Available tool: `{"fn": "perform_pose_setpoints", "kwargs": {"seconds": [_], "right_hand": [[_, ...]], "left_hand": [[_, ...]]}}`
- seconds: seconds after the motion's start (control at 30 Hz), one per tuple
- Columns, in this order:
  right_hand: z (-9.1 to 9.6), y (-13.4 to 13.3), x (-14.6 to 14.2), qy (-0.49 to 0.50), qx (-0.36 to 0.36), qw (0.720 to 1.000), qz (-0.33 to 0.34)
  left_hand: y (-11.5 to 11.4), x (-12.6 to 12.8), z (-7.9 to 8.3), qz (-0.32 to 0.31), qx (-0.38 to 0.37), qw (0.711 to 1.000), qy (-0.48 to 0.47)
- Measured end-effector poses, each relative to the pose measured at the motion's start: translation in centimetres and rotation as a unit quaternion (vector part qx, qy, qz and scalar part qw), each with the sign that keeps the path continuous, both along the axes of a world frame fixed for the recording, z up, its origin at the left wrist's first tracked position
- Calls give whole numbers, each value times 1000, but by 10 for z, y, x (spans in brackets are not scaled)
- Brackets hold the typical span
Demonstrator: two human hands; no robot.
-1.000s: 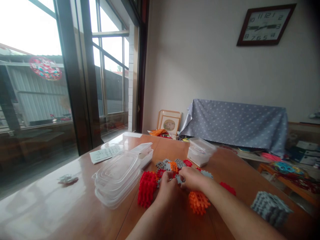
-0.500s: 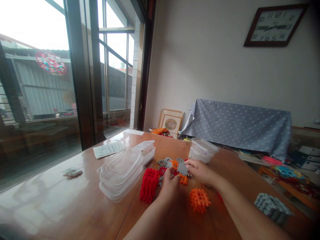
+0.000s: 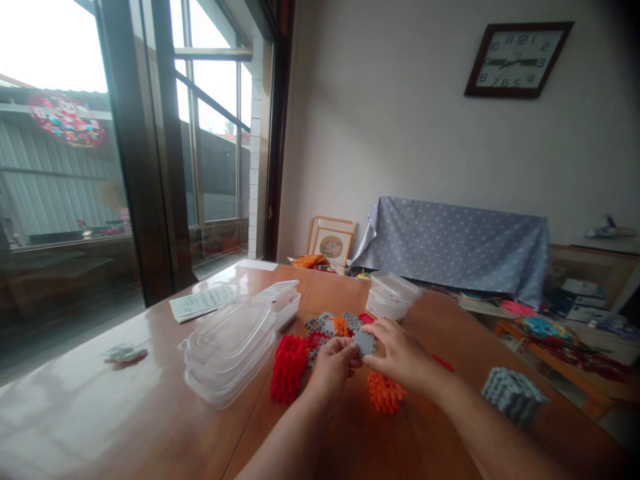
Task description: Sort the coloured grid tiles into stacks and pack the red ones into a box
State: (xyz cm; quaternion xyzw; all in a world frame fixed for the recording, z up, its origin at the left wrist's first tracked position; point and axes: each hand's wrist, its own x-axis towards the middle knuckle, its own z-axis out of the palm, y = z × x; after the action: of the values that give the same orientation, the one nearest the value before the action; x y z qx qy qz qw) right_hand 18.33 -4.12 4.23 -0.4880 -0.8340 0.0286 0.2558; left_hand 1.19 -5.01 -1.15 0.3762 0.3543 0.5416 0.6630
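Workpiece location: the grey notched piece is raised between my two hands, above the middle of the desk. My right grip pinches it between thumb and forefinger. My left grip has its fingers drawn in against the piece's left edge; I cannot tell whether they clamp this piece or another hidden behind them.

Caution: the right pinch bears on the rim only. Uneven pressure from the two sides could twist the piece or make it spring out. Notches brought together out of line could jam or bend.

Clearance: a cluster of loose pieces lies just beyond my fingers; a dropped piece could be lost among them. The red stack stands just beside my left wrist and the orange stack sits below my right hand, so a low sweep could topple either. The clear lids limit travel to the left, and the lidded box limits reach forward. The grey stack lies well apart, beyond my right forearm.
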Motion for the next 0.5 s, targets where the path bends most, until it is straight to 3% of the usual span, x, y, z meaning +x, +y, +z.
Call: {"fn": "perform_pose_setpoints", "kwargs": {"seconds": [0.13, 0.3, 0.5], "right_hand": [[6, 8, 17, -3, -14, 1000, -15], [10, 39, 69, -2, -78, 988, -132], [2, 48, 102, -25, -115, 977, -179]], "left_hand": [[0, -1, 4, -10, -9, 1000, 26], [-6, -1, 8, 18, 10, 997, 79], [-9, 0, 11, 28, 14, 995, 93]]}}
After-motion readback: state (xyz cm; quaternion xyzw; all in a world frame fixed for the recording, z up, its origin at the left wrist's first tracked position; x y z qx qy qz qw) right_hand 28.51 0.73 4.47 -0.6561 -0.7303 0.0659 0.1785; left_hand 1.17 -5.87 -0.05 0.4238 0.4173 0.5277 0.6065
